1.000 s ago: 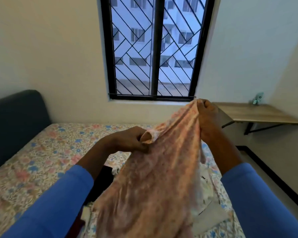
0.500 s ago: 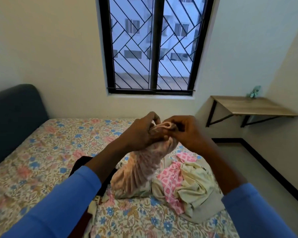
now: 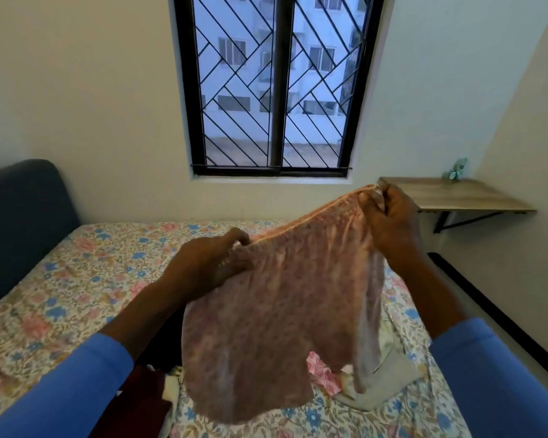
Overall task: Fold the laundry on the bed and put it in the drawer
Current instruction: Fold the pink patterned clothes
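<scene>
While the pink floral garment (image 3: 282,311) hangs clear of the bed (image 3: 76,279), both hands hold it by its gathered top edge. The left hand (image 3: 212,263) has fingers and thumb curled round one end, and the right hand (image 3: 389,222), raised higher and farther out, clamps the other end in a closed fist. Holding the edge at two spread points lets the cloth drop under its own weight, which opens it flat and exposes its outline for a first fold. Its lower hem hangs just above the unfolded pile, where a pink checked piece (image 3: 321,369) and a grey-cream piece (image 3: 386,384) lie on the sheet. A dark red item (image 3: 140,403) lies below the left forearm. Folding appears to be at an early stage. No drawer is in view.
</scene>
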{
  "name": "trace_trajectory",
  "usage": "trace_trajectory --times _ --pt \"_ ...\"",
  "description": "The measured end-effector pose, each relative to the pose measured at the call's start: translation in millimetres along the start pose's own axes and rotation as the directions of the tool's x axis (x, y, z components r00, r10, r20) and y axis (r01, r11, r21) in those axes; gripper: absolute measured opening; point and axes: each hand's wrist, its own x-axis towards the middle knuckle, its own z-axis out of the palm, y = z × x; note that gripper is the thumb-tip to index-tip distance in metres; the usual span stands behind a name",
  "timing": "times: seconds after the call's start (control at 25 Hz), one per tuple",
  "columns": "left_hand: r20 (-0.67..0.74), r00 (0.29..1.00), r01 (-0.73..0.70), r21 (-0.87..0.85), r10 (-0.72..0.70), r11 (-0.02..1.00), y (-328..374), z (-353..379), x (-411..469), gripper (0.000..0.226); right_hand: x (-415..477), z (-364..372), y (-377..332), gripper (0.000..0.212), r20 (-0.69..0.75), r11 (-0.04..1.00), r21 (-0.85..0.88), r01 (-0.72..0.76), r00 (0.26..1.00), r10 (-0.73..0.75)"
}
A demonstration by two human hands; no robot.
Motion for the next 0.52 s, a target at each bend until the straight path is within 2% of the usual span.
trace_trajectory --times 0.08,0.12,0.2,0.24,0.28,0.32,0.36,0.4,0.48,0.52 --pt "0.081 0.99 0.139 -0.302 -0.119 0.943 -8.8 -23.7 3.4 0.04 6.7 -9.7 -2.8 0.015 0.051 0.992 -0.126 -0.009 0.999 0.016" --pt "0.205 0.972 0.195 -0.432 -0.115 0.881 -12.3 -40.0 7.4 0.032 9.1 -15.8 -5.6 0.016 0.104 0.991 -0.127 -0.043 0.993 0.057" --pt "0.493 0.87 0.359 -0.639 0.004 0.68 -17.9 -67.3 9.8 0.02 14.1 -35.8 -19.0 0.014 0.289 0.969 0.054 -0.243 0.932 0.218" --pt "0.537 0.842 0.421 -0.719 0.057 0.553 -20.3 -75.2 9.5 0.02 13.3 -45.4 -25.7 0.012 0.409 0.902 0.178 -0.394 0.863 0.296" --pt "0.513 0.857 0.441 -0.779 0.05 0.447 -21.6 -79.0 10.8 0.024 13.2 -51.0 -28.8 0.013 0.495 0.809 0.255 -0.53 0.79 0.361" --pt "0.479 0.877 0.457 -0.809 -0.036 0.37 -26.1 -72.7 14.8 0.03 14.8 -49.7 -24.5 0.014 0.53 0.727 0.285 -0.624 0.735 0.423" --pt "0.432 0.88 0.475 -0.808 -0.198 0.349 -28.8 -60.7 20.7 0.035 15.4 -42.3 -14.4 0.016 0.512 0.663 0.278 -0.695 0.691 0.51" --pt "0.341 0.849 0.492 -0.789 -0.404 0.369 -29.3 -42.9 26.9 0.036 14.8 -32.3 -0.1 0.017 0.466 0.625 0.266 -0.734 0.665 0.583" --pt "0.084 0.693 0.529 -0.734 -0.716 0.426 -21.8 0.3 33.3 0.031 1.1 0.4 27.5 0.021 0.35 0.592 0.279 -0.756 0.654 0.671" --pt "-0.009 0.622 0.546 -0.712 -0.783 0.442 -8.7 19.4 32.4 0.027 -10.7 18.7 34.4 0.021 0.289 0.592 0.296 -0.749 0.662 0.692"
